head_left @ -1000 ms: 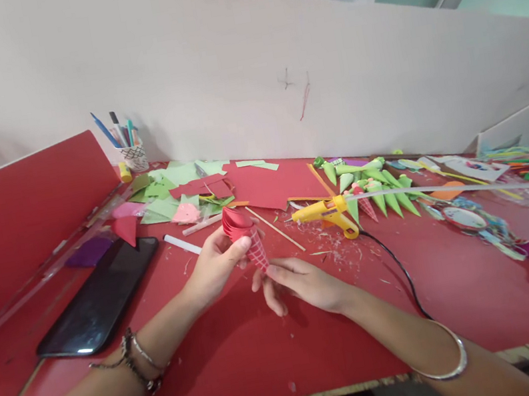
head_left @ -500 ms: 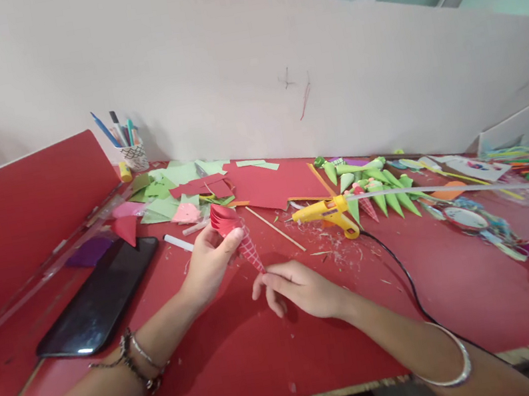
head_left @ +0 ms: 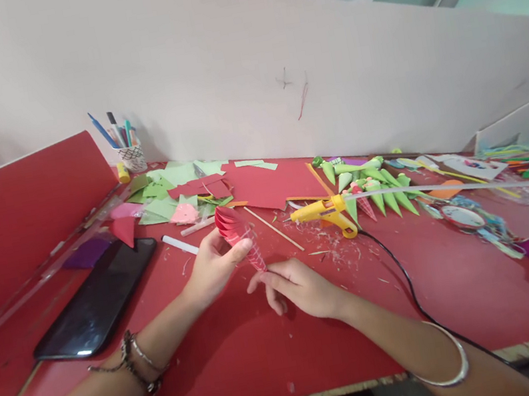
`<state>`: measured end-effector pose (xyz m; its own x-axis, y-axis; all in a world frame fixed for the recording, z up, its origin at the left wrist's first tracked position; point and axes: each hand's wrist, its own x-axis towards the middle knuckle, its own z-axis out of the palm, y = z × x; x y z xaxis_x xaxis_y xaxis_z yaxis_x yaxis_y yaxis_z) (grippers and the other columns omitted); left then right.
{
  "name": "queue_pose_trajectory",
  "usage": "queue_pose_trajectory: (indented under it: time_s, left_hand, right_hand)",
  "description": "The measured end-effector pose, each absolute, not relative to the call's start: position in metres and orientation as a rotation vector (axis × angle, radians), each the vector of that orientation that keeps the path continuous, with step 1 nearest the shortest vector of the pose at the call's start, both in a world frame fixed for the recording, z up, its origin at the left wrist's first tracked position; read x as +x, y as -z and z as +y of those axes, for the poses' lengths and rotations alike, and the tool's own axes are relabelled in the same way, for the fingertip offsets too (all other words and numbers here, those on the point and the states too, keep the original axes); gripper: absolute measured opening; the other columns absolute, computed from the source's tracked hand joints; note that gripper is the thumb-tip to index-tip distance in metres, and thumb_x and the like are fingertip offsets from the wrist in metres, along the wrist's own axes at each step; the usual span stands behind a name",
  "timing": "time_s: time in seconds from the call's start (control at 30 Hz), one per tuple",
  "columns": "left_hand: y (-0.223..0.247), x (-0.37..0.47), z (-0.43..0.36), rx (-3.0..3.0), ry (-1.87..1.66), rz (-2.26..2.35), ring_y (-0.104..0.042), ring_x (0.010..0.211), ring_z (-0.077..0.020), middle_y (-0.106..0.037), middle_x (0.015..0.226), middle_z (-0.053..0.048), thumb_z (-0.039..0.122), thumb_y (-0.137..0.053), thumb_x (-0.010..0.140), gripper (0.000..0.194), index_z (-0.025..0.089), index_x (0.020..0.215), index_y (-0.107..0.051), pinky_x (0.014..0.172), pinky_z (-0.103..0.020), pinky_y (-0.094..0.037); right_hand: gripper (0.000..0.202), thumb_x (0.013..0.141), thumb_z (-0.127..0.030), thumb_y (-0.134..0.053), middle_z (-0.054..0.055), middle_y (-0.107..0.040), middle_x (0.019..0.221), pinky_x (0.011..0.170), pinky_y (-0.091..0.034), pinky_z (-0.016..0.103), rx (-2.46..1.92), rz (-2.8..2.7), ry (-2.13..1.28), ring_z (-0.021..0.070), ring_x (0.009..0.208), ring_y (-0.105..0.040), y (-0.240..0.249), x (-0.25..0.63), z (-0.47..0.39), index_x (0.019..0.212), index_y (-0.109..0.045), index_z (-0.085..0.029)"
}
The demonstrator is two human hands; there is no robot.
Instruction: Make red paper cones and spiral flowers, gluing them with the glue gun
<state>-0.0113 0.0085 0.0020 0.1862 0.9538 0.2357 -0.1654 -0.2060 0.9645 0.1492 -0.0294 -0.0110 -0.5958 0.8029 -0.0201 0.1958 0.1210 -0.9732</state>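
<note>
Red tabletop (head_left: 251, 362) bears a cup (head_left: 131, 159) of pens (head_left: 118, 133); left hand (head_left: 213, 262) holds cones (head_left: 237, 235).

a red table (head_left: 331, 356) carries a phone (head_left: 96, 300), marker (head_left: 180, 244) and paper scraps (head_left: 156, 190).

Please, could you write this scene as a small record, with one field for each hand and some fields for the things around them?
Left hand: holds seemingly nested red paper cones with pale grid lines, near the wide end
Right hand: fingers at the narrow tip; whether pinching, unclear
Cones' pose: tilted, wide end up
Tool: yellow glue gun with long translucent stick, right of the cones
Beside the tool: light green paper cones
Left side: black smartphone, lying flat
Back left: white patterned cup holding pens
</note>
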Motion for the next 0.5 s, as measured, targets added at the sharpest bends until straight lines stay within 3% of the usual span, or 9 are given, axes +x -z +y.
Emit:
queue_pose_trajectory:
  time_s: [0.2,0.5]
  left_hand:
    - [-0.0022,-0.0115,0.0072,1.328,-1.255,0.909,-0.048,0.054,-0.0099,-0.055,0.061,0.001,0.038,-0.064,0.065,0.024,0.016,0.066,-0.055,0.051,-0.021,-0.039]
    - [0.0001,-0.012,0.008,1.23,-1.273,0.861,-0.051,0.06,-0.0109,-0.058,0.065,0.001,0.037,-0.065,0.066,0.023,0.016,0.067,-0.056,0.06,-0.022,-0.042]
  right_hand:
    - [0.037,0.09,-0.038,-0.032,-0.004,-0.049,0.048,0.056,-0.041,0.021,-0.934,-1.897,-1.506,0.0075,0.047,-0.048,0.0075,0.1509,-0.0275,0.097,-0.061,-0.016]
    - [0.038,0.09,-0.037,-0.033,-0.004,-0.05,0.047,0.058,-0.042,0.022,-0.891,-1.849,-1.598,0.0076,0.047,-0.048,0.0083,0.1504,-0.024,0.092,-0.063,-0.015]
